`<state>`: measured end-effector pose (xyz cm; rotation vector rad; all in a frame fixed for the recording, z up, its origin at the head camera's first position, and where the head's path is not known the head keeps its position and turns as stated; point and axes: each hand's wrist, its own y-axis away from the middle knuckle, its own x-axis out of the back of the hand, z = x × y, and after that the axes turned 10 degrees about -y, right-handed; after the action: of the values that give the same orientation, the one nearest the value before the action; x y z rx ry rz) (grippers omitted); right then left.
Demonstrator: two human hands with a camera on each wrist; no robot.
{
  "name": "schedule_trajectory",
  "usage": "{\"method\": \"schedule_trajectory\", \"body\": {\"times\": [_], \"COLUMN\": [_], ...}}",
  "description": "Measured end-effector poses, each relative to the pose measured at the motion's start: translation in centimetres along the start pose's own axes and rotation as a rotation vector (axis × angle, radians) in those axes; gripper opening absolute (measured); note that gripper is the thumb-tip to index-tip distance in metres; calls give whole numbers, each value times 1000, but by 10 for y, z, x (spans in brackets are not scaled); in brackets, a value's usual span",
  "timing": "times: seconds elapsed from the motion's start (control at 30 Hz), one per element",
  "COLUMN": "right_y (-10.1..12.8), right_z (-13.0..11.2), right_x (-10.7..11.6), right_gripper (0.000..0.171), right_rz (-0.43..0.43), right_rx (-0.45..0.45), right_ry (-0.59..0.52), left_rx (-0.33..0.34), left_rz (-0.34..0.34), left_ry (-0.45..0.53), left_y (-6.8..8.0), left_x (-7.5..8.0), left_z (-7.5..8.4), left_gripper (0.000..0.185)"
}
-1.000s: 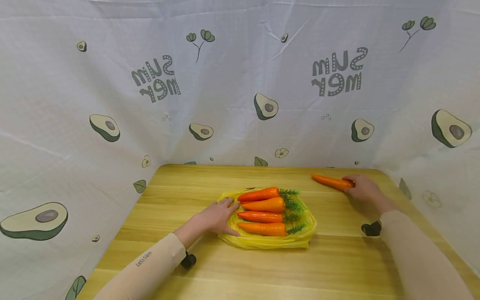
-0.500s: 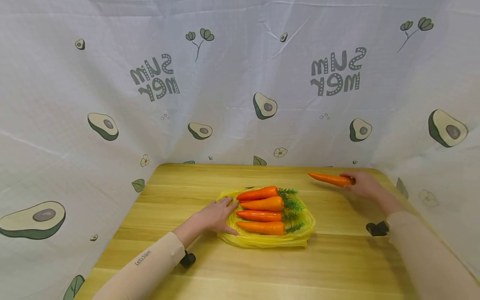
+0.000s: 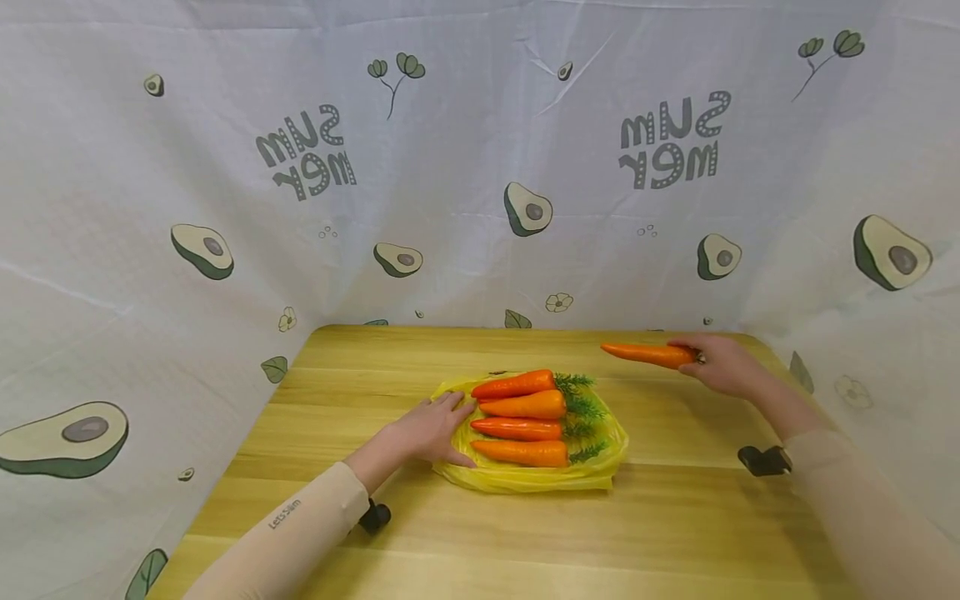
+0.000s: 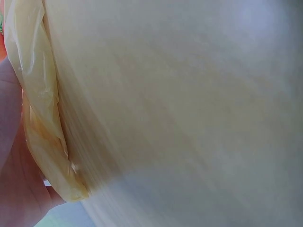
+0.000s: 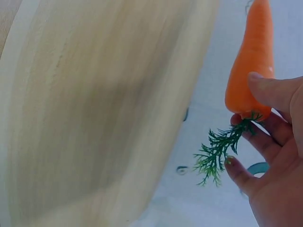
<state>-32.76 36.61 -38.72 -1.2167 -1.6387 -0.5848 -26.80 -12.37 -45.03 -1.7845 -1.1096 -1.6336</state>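
Note:
My right hand (image 3: 723, 365) pinches an orange carrot (image 3: 647, 354) by its thick end at the back right, its tip pointing left. In the right wrist view the thumb lies on the carrot (image 5: 251, 61), and its green leafy top (image 5: 215, 153) hangs between thumb and fingers. A yellow plastic bag (image 3: 525, 481) lies mid-table, its edges rolled down around several carrots (image 3: 521, 429) in a row, leaves to the right. On the bag's left edge rests my left hand (image 3: 430, 429), fingers spread near the carrot tips. The left wrist view shows the bag's rolled edge (image 4: 38, 80) against this hand.
Everything stands on a light wooden table (image 3: 480, 542). A white cloth (image 3: 450, 150) printed with avocados and mirrored lettering hangs at the back and both sides, close to the table edges. Each wrist carries a small black camera (image 3: 763, 460).
My right hand has lifted the carrot from the back right of the table and moved it slightly left. The left hand has stayed on the bag's edge.

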Motion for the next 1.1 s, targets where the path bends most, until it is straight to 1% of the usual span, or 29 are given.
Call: {"method": "schedule_trajectory", "body": {"times": [0.27,0.43,0.67,0.9,1.1], "right_y": [4,6,9,13,14], "right_z": [-23,-36,-64,-84,-100], "right_x": [7,12,18,17,13], "right_gripper": [43,43,44,41,43], "right_rz": [14,28,17,5,-22], "right_rx": [37,71,117,151,169], "right_ry": [-35,-25,-20,-20,-34], "left_rx": [-1,-4,9,15,16], "left_rz": [-8,-7,-14,-18,-10], "left_ry": [4,9,11,16,31], "left_y": [-2,-4,-9,-11,-13], "left_x": [1,0,-1,2,1], "left_z": [1,0,0,1,-1], "left_gripper": [104,105,104,104,104]}}
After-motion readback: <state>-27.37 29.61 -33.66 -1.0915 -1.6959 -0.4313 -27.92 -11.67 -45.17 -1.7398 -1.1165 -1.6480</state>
